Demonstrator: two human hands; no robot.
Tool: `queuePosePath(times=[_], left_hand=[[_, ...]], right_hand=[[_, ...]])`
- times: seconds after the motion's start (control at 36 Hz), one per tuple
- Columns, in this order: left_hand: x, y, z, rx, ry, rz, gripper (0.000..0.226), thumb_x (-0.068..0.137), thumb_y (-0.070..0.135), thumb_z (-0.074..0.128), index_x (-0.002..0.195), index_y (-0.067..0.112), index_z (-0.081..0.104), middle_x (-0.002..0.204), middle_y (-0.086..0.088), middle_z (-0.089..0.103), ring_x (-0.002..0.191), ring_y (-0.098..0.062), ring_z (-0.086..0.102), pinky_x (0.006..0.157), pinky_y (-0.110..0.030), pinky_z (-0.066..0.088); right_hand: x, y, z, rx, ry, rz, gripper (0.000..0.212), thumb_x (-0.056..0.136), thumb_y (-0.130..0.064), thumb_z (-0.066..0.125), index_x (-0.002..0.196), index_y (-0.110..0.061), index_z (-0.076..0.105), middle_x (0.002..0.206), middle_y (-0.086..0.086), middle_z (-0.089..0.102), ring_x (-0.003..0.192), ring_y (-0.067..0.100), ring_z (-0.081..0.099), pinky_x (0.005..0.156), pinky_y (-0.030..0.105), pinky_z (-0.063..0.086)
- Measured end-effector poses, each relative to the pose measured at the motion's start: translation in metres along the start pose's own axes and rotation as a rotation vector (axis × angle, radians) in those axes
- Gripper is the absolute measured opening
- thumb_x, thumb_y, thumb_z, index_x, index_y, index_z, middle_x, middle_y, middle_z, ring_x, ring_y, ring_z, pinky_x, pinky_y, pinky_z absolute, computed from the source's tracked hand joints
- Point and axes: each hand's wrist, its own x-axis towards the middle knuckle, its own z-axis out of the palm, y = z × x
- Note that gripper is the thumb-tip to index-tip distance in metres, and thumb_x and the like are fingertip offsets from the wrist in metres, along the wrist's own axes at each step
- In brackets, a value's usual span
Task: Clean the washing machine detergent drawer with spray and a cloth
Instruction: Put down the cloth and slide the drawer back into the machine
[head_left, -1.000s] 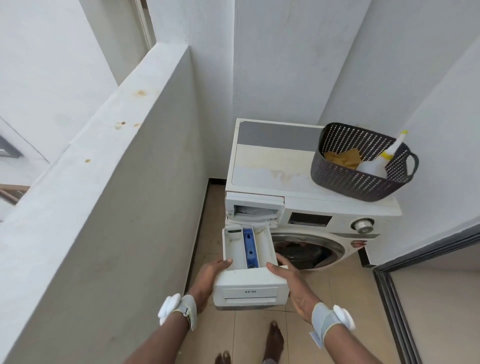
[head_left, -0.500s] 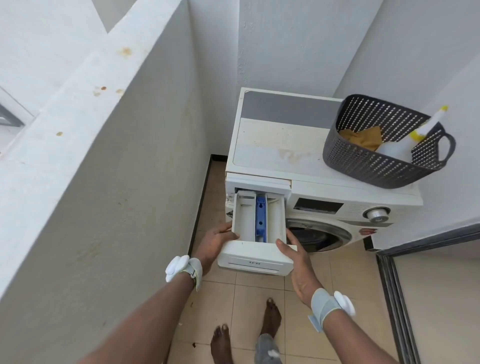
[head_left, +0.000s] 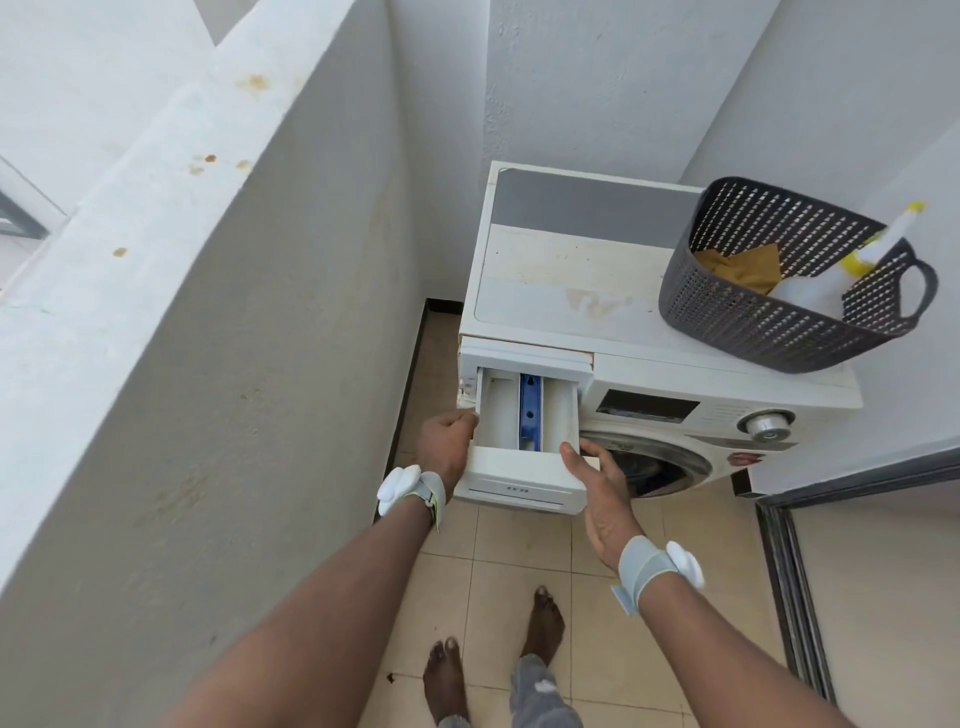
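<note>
- Rising along the left of the view, a white parapet wall (head_left: 171, 291) carries a few rust-coloured spots on its top edge.
- Gripping the drawer's left side, the left hand (head_left: 445, 448) has its fingers (head_left: 464, 418) curled together round the left wall, with a white wrist device (head_left: 400, 489) strapped just behind it.
- Sitting part-way out of its slot at the machine's upper left corner, the detergent drawer (head_left: 524, 447) shows 2 pale compartments with a blue insert (head_left: 530, 415) between them; its front panel faces 6 o'clock, towards the person.
- Holding the drawer's right front corner, the right hand (head_left: 602, 499) lays its thumb over the rim, while the other fingers run under or behind the drawer, so I cannot tell whether they are spread or pressed together.
- A second white wrist device (head_left: 684, 564) sits on a grey strap at the right wrist.
- 2 bare feet (head_left: 543, 623) stand on the beige tiled floor (head_left: 519, 540) at 6 o'clock from the drawer.
- The white washing machine (head_left: 587, 275) has a stained top, a dark display, a silver dial (head_left: 768, 422) and a round door below.
- At 2 o'clock from the drawer, a dark perforated basket (head_left: 769, 327) stands on the machine's top.
- Inside it lie a mustard cloth (head_left: 743, 267) and, to its right, a spray bottle (head_left: 826, 288) with a yellow collar, tilted towards the basket's handle.
- A dark door frame (head_left: 795, 571) runs down the right side.
</note>
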Motion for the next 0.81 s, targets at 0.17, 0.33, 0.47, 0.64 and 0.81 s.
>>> queuePosePath(times=[0.17, 0.33, 0.47, 0.64, 0.81], left_hand=[[0.025, 0.024, 0.004, -0.021, 0.231, -0.029, 0.046, 0.088, 0.051, 0.055, 0.085, 0.010, 0.074, 0.082, -0.008, 0.077, 0.079, -0.028, 0.069, 0.078, -0.036, 0.054], [0.030, 0.028, 0.011, -0.008, 0.421, -0.062, 0.034, 0.099, 0.045, 0.056, 0.088, 0.013, 0.057, 0.080, -0.003, 0.059, 0.080, -0.032, 0.054, 0.078, -0.035, 0.042], [0.027, 0.024, 0.018, -0.103, 0.430, -0.064, 0.030, 0.093, 0.039, 0.059, 0.075, 0.015, 0.058, 0.070, 0.001, 0.059, 0.065, -0.026, 0.051, 0.071, -0.035, 0.046], [0.030, 0.013, 0.019, -0.213, 0.459, -0.071, 0.020, 0.092, 0.030, 0.065, 0.082, 0.013, 0.067, 0.075, 0.000, 0.067, 0.067, -0.024, 0.059, 0.071, -0.030, 0.046], [0.039, 0.022, 0.015, -0.210, 0.412, 0.126, 0.019, 0.091, 0.026, 0.070, 0.077, 0.013, 0.068, 0.074, 0.002, 0.068, 0.066, -0.015, 0.057, 0.069, -0.027, 0.051]], right_hand=[[0.001, -0.005, 0.026, -0.106, 0.082, -0.053, 0.065, 0.071, -0.059, 0.085, 0.121, -0.027, 0.061, 0.120, 0.004, 0.067, 0.112, 0.028, 0.065, 0.097, 0.048, 0.056], [-0.018, -0.016, 0.025, -0.544, 0.118, -0.370, 0.062, 0.080, -0.054, 0.082, 0.130, -0.028, 0.056, 0.121, -0.007, 0.058, 0.110, 0.015, 0.055, 0.089, 0.030, 0.048], [-0.015, -0.025, 0.005, -0.689, 0.040, -0.469, 0.062, 0.068, -0.051, 0.091, 0.120, -0.026, 0.069, 0.114, -0.007, 0.064, 0.105, 0.012, 0.057, 0.081, 0.024, 0.051], [-0.002, -0.024, 0.001, -1.035, -0.037, -0.729, 0.058, 0.075, -0.069, 0.077, 0.110, -0.025, 0.066, 0.106, -0.011, 0.062, 0.093, 0.009, 0.056, 0.073, 0.031, 0.053], [-0.003, -0.027, 0.008, -1.039, -0.014, -0.786, 0.061, 0.076, -0.074, 0.069, 0.108, -0.022, 0.070, 0.099, -0.008, 0.065, 0.087, 0.012, 0.058, 0.070, 0.032, 0.050]])
